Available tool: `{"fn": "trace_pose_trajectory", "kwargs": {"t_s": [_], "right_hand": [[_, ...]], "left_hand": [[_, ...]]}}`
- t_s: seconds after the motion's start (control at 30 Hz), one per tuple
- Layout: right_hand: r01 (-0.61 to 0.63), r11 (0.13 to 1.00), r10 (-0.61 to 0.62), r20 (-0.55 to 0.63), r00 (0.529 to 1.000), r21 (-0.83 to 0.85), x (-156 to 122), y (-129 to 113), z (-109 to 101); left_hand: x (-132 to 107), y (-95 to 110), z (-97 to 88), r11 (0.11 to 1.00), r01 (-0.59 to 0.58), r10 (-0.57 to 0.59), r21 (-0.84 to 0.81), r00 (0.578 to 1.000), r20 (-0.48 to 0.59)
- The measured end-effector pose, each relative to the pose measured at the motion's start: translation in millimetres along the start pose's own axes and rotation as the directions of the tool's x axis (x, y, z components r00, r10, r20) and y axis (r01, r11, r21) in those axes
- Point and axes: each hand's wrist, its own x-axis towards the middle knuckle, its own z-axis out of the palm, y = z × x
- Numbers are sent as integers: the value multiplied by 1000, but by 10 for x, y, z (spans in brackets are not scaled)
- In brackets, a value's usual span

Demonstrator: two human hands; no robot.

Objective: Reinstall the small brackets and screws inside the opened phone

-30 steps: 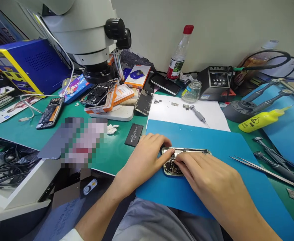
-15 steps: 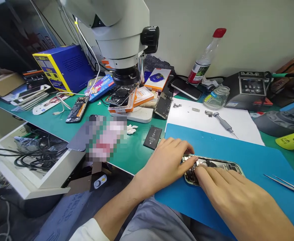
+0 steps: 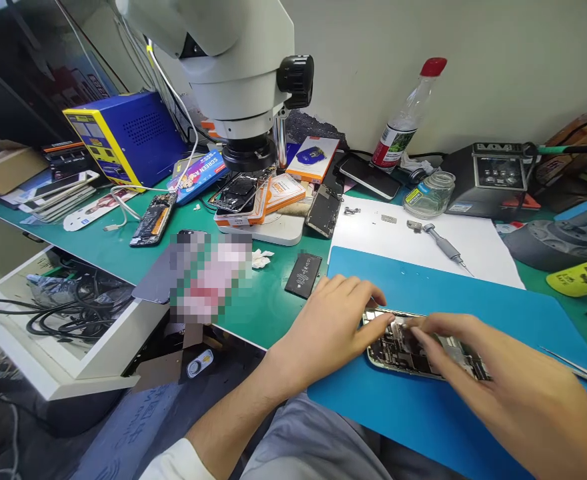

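Observation:
An opened smartphone (image 3: pixel 398 350), its inner boards and metal parts bared, lies on the blue mat (image 3: pixel 353 397). My left hand (image 3: pixel 331 323) grips its left end, with fingers at the far edge and the thumb over the inside. My right hand (image 3: pixel 493 373) is over the phone's right half. Its thumb and index finger are pinched together above the interior; whatever is between them is too small to make out. The hand covers part of the phone's right end. Tweezers (image 3: pixel 581 370) lie on the mat to the right, partly hidden by this hand.
A phone battery (image 3: pixel 303 276) lies left of the mat. Behind it, white paper (image 3: pixel 418 250) bears a screwdriver (image 3: pixel 446 247) and small metal parts. A microscope (image 3: pixel 246 87) stands over boxes and phone parts. An open drawer (image 3: pixel 73 353) holds cables.
My right hand has drawn back to the right and turned, with thumb and index now together, uncovering more of the phone's middle. My left hand keeps its place on the phone.

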Motion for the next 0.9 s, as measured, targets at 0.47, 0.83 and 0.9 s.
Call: {"fn": "trace_pose_trajectory", "kwargs": {"t_s": [0.47,0.83,0.9], "right_hand": [[-117,989,118,4,993,-90,-529,350,64],[-421,906,415,-96,905,-51,-820,-383,6],[-491,851,489,59,870,189,-792,-332,-100]], "left_hand": [[-225,90,-90,991,48,-74,-123,973,-217],[-467,434,326,996,46,-43,80,998,-44],[-451,450,322,993,66,-61,97,997,-45]]}}
